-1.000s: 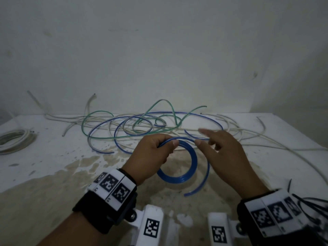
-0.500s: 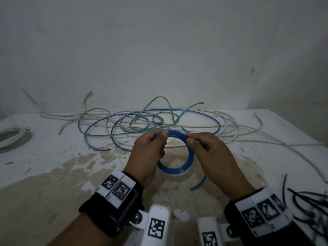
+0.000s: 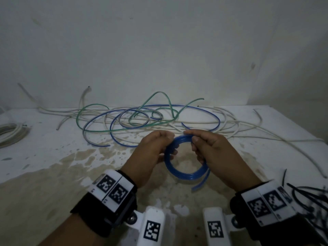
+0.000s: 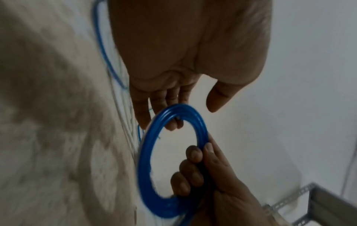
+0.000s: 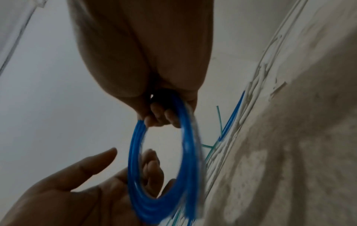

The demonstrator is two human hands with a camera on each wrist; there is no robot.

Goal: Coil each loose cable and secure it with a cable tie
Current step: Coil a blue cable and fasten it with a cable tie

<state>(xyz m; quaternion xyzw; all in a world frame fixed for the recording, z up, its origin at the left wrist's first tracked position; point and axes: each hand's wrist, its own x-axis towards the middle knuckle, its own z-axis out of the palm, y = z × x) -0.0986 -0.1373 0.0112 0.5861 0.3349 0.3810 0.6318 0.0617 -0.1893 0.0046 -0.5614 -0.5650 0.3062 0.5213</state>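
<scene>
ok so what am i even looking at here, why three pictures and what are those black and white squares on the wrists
No machine here: a person is working with two bare hands. The wide picture comes from a camera on their head; the other two come from cameras strapped to each wrist, looking along the hand. The squares are printed markers on the wrist bands.

Between the hands is a blue cable coil. The right hand grips it; the left hand has its fingers against the coil, thumb off it. One short end hangs loose.

On the stained white table lie loose white, green and blue cables, a white bundle at far left, and black cable ties at right.
</scene>
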